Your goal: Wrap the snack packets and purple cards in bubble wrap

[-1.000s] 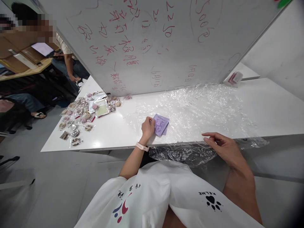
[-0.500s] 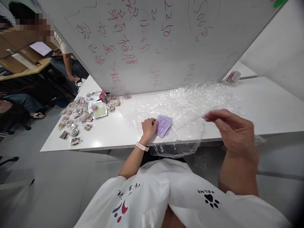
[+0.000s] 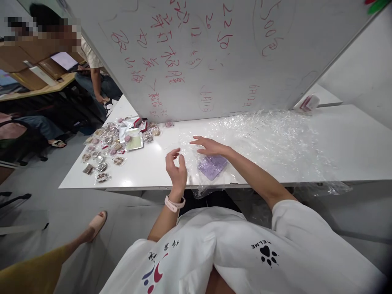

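Several purple packets (image 3: 211,168) lie in a fanned stack near the table's front edge, under a layer of clear plastic film (image 3: 263,134). My right hand (image 3: 211,146) reaches across just beyond them, fingers spread over the film and holding nothing; whether it touches the film I cannot tell. To the left of the packets is my left hand (image 3: 177,169), wearing a pink wristband (image 3: 174,203). Its thumb and fingers are apart, with nothing between them.
Many small wrapped snacks (image 3: 102,166) and a silver-green pouch (image 3: 134,139) cover the white table's left end. A whiteboard (image 3: 190,94) with red writing stands behind. One person (image 3: 94,77) sits at the left; another person's foot (image 3: 98,224) shows at lower left.
My right hand has swung left across the packets, and the film now covers them. My left hand has let go of the packets and moved slightly left. A foot has appeared at lower left.
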Demonstrator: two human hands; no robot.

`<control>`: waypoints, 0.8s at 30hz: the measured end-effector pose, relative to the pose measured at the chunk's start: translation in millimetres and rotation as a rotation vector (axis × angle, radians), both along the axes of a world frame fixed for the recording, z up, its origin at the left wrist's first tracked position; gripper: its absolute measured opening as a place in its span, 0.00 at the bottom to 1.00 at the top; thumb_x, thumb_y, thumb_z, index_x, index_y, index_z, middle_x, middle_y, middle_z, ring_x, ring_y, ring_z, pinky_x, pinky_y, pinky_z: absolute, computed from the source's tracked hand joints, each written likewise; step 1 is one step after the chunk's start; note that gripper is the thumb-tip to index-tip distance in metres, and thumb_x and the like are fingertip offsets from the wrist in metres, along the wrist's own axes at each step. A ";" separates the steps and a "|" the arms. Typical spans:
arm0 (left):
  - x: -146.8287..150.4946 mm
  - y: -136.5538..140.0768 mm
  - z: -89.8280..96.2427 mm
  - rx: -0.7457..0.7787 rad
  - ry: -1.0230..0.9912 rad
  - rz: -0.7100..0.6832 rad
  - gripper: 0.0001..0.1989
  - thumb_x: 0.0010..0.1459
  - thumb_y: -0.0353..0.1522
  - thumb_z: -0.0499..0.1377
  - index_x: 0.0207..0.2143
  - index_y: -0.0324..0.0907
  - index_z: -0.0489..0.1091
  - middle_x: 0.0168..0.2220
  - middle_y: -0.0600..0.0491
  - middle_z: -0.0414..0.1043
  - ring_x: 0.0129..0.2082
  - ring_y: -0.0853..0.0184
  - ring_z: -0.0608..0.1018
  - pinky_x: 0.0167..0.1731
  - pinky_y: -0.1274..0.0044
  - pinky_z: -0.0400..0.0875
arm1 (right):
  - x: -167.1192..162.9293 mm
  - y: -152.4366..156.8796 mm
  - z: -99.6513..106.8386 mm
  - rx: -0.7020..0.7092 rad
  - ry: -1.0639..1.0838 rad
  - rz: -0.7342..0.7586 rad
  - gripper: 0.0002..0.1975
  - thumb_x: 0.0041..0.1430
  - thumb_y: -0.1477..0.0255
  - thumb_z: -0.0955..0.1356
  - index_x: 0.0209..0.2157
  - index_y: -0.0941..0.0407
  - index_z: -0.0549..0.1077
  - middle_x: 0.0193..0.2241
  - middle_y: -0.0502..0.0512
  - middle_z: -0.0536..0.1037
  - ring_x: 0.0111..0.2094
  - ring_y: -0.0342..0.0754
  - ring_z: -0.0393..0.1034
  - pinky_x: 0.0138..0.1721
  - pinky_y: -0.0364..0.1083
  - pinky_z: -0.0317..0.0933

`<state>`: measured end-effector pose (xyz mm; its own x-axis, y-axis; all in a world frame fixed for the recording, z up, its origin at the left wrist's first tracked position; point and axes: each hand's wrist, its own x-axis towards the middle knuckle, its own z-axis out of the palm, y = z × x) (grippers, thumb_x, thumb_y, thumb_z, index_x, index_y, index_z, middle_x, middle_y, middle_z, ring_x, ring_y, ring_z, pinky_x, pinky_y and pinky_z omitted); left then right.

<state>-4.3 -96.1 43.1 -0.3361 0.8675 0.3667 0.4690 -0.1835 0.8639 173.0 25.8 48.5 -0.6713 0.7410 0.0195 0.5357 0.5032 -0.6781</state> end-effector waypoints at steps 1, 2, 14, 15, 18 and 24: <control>4.4 -11.8 6.4 0.052 0.092 -0.125 0.15 0.67 0.38 0.51 0.51 0.44 0.70 0.52 0.44 0.73 0.52 0.59 0.74 0.54 0.66 0.68 | 2.7 -5.2 -0.5 0.025 0.037 -0.020 0.24 0.64 0.68 0.66 0.62 0.48 0.68 0.68 0.57 0.59 0.59 0.57 0.67 0.57 0.60 0.64; 10.5 -22.3 10.4 0.078 0.209 -0.313 0.15 0.66 0.40 0.53 0.51 0.45 0.71 0.52 0.44 0.73 0.54 0.57 0.74 0.57 0.64 0.66 | 7.2 -12.4 1.4 0.053 0.099 -0.048 0.23 0.65 0.67 0.65 0.61 0.49 0.69 0.68 0.58 0.59 0.56 0.56 0.70 0.55 0.59 0.65; -35.7 -42.3 -36.9 -0.231 0.726 -0.364 0.07 0.62 0.28 0.57 0.31 0.46 0.71 0.30 0.52 0.76 0.38 0.59 0.74 0.62 0.48 0.51 | 90.6 -80.0 -37.9 -0.082 -0.045 0.004 0.32 0.63 0.50 0.66 0.66 0.43 0.64 0.68 0.53 0.60 0.68 0.62 0.53 0.65 0.64 0.50; -43.8 -45.3 -32.5 -0.210 0.680 -0.242 0.07 0.63 0.29 0.56 0.31 0.46 0.70 0.31 0.51 0.76 0.38 0.58 0.74 0.60 0.48 0.55 | 93.0 -79.6 -42.5 -0.092 -0.060 0.012 0.36 0.61 0.49 0.67 0.68 0.41 0.60 0.70 0.51 0.56 0.69 0.63 0.51 0.65 0.64 0.49; -40.1 -54.4 -10.0 -0.038 0.498 -0.061 0.06 0.65 0.31 0.54 0.36 0.45 0.71 0.36 0.47 0.76 0.41 0.56 0.75 0.53 0.55 0.66 | 92.6 -77.7 -51.0 -0.054 -0.095 -0.004 0.40 0.57 0.48 0.70 0.68 0.39 0.58 0.71 0.51 0.55 0.68 0.65 0.52 0.64 0.65 0.49; 38.8 -39.5 -2.8 0.054 0.425 -0.707 0.25 0.61 0.35 0.62 0.59 0.44 0.62 0.62 0.42 0.66 0.64 0.53 0.66 0.62 0.58 0.63 | 81.0 -80.2 -59.8 0.077 -0.105 -0.066 0.29 0.63 0.60 0.66 0.66 0.41 0.64 0.68 0.51 0.61 0.61 0.62 0.60 0.58 0.63 0.56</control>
